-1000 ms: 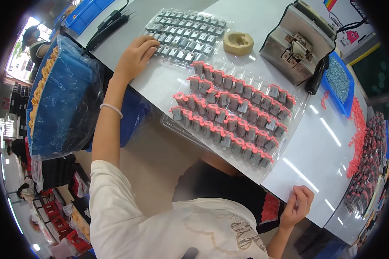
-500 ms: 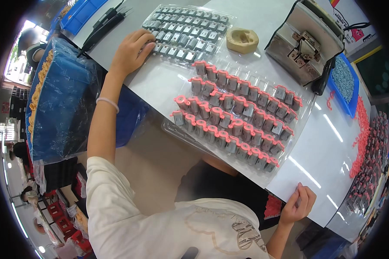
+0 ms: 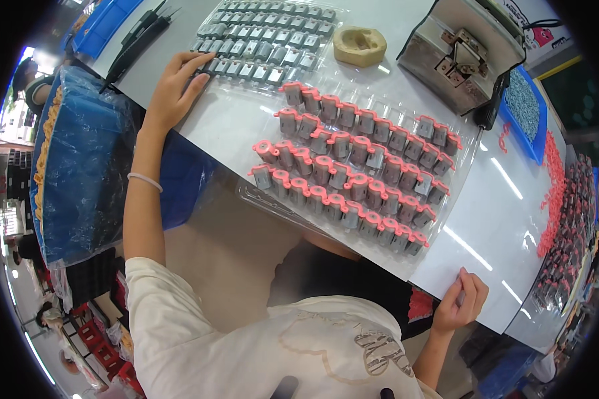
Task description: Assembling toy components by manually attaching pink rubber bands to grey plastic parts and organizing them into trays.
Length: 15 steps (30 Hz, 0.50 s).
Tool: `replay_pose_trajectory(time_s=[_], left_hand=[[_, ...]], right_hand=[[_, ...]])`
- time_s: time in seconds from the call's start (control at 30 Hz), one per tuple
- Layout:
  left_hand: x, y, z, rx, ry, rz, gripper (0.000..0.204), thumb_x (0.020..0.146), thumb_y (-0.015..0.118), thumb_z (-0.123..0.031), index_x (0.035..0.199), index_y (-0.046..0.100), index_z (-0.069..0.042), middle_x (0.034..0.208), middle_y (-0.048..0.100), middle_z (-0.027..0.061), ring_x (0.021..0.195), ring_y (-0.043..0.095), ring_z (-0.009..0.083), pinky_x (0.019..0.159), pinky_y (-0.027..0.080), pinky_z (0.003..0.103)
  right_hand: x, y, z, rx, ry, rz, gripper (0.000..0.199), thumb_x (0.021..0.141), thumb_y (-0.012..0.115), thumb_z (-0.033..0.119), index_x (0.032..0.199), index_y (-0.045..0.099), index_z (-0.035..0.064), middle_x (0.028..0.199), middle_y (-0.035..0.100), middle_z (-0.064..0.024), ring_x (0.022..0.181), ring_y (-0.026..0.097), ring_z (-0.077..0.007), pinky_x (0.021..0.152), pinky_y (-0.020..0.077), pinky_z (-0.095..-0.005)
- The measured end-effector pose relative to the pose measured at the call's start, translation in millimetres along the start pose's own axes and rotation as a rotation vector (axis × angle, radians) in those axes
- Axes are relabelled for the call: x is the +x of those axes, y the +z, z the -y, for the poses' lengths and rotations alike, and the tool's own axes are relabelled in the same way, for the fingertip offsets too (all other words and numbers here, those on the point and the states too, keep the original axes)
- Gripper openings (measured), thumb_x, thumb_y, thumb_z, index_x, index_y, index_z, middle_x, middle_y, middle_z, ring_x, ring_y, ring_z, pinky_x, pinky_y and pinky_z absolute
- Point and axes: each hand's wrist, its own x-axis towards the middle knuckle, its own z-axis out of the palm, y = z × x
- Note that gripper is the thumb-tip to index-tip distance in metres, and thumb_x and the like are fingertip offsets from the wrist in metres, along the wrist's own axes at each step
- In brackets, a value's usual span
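Left hand (image 3: 176,90) lies flat, fingers spread, touching the corner of the clear tray of grey motors (image 3: 263,36) on the white surface (image 3: 486,219). Centre: tray of pink-capped motors (image 3: 353,166). Right hand (image 3: 462,302), fingers curled together, rests at the surface's near edge, holding nothing visible.

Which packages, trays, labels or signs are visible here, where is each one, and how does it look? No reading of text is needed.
Clear plastic blister tray: middle of the white table, rows of grey parts with pink caps.
Second clear tray: far side, grey uncapped parts; left hand rests on its near corner.
Blue plastic bin: right of the metal box, holding small grey pieces.
Blue plastic bag: left of the table, bulky, glossy.
Printed sign: top right corner, white and pink.
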Motion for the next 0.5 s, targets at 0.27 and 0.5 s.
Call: replay_pose_trajectory(time_s=[0.27,0.5], left_hand=[[13,2,8,0.085,0.088,-0.095,0.019,0.088,0.058,-0.018,0.101,0.065,-0.006,0.098,0.058,0.0119,0.086,0.057,0.0288,0.075,0.046,0.035],[18,1,7,0.154,0.093,-0.02,0.02,0.087,0.057,-0.012,0.105,0.065,-0.007,0.109,0.058,0.0137,0.096,0.059,0.0293,0.081,0.046,0.034]], right_hand=[[2,1,1,-0.016,-0.003,-0.029,0.022,0.074,0.056,-0.012,0.092,0.066,-0.0048,0.085,0.059,-0.0138,0.074,0.055,-0.0256,0.063,0.0457,-0.0328],[-2,0,0,-0.036,0.018,0.002,0.02,0.077,0.055,-0.012,0.093,0.066,-0.0049,0.087,0.059,-0.014,0.076,0.057,-0.0252,0.065,0.0469,-0.0315]])
